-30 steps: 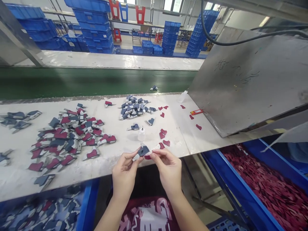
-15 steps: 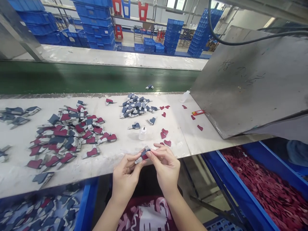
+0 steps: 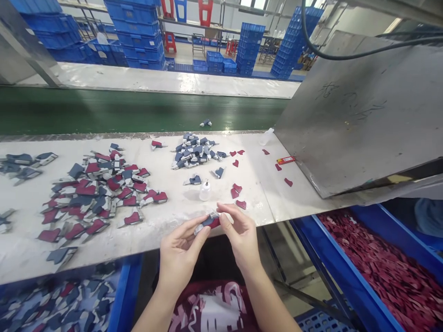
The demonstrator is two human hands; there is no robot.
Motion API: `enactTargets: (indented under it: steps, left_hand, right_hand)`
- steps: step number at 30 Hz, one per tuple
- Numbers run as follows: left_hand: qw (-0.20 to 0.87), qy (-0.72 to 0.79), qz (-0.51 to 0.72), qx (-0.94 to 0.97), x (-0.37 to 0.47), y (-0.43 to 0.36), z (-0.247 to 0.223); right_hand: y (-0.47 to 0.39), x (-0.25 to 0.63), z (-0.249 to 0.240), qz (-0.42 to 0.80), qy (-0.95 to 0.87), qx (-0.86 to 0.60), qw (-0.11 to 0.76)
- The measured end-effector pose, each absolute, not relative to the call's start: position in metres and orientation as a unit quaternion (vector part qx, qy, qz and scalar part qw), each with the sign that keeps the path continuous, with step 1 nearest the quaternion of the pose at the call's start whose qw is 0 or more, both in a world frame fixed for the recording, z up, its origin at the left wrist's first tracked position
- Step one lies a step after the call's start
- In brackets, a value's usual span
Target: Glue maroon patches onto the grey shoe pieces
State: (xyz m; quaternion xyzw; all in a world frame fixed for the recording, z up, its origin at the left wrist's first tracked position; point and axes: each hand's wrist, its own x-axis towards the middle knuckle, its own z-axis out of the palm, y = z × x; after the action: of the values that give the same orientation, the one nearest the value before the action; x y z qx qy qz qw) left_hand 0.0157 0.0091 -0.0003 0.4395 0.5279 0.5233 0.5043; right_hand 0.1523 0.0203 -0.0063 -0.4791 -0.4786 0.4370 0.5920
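Bench work at six o'clock of the view: clamping a small blue, white and maroon piece (image 3: 208, 221) between left hand (image 3: 177, 246) thumb and fingers, over the near edge of the table (image 3: 180, 210); curling right hand (image 3: 242, 230) thumb and forefinger about the piece's right end, contact pressure impossible to tell. Apparently aligning layers; doing best by pinching firmly on the left, pressing lightly and evenly on the right, keeping edges flush. Facing, from the hands, a clear bottle (image 3: 205, 191) at twelve, loose maroon pieces (image 3: 241, 204) toward two, a mixed pile (image 3: 86, 189) toward ten.
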Motion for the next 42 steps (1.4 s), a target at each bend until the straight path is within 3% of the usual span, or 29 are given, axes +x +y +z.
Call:
enactTargets:
  steps: [7,15,21,29,32,36,42]
  left_hand:
    - [0.485,0.508,0.528,0.478,0.012,0.010,-0.004]
    - [0.491,0.501,0.533,0.473,0.015,0.006,-0.004]
    - [0.378,0.552,0.538,0.513,0.019,-0.001,-0.009]
    - [0.252,0.568,0.525,0.581,0.024,-0.003,-0.011]
    - [0.273,0.561,0.526,0.578,0.023,-0.002,-0.011]
    - [0.382,0.537,0.517,0.547,0.020,0.002,-0.015]
    - [0.456,0.548,0.538,0.450,0.016,0.005,-0.012]
  right_hand:
    - [0.022,0.164,0.000,0.522,-0.532,-0.426,0.513]
    - [0.015,0.146,-0.008,0.358,-0.607,-0.476,0.526]
    - [0.014,0.144,-0.004,0.324,-0.659,-0.462,0.497]
    - [0.009,0.123,-0.017,0.248,-0.620,-0.500,0.552]
    - [0.009,0.119,-0.024,0.220,-0.612,-0.511,0.562]
    - [0.011,0.120,-0.029,0.217,-0.598,-0.526,0.564]
    - [0.017,0.133,-0.021,0.266,-0.637,-0.493,0.530]
